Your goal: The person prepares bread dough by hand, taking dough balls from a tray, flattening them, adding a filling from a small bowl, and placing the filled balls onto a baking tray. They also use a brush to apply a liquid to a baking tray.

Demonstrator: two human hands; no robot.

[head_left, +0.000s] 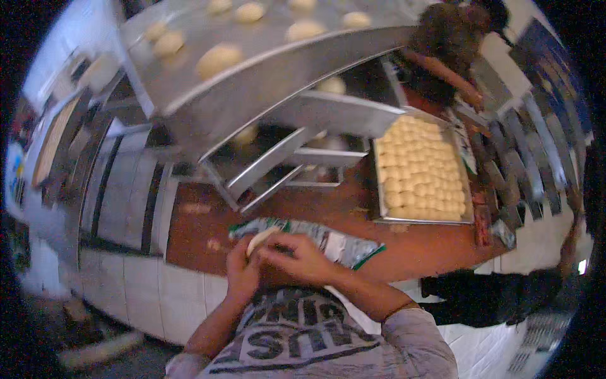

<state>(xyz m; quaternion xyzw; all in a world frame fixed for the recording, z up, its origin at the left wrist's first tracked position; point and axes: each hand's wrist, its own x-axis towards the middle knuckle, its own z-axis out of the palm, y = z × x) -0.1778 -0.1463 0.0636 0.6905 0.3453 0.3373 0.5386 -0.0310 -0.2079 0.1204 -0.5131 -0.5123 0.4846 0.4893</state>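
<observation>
A pale piece of dough (pixel 259 240) is held between my two hands, close in front of my shirt. My left hand (pixel 242 265) is closed round its lower left side. From the right, my right hand (pixel 297 258) has its fingers bent over the dough's near edge. The fingers hide part of the piece. Just beyond my hands, a flattened bag (pixel 341 246) in grey, white and green lies on the red-brown table (pixel 303 205).
A metal tray (pixel 410 220) packed with rows of dough balls stands on the table to the right. Stacked metal trays (pixel 208 98) with spaced dough balls (pixel 221 60) rise at the far left. A person (pixel 442 57) works at the far right. Beside the full tray lies a red packet (pixel 482 221).
</observation>
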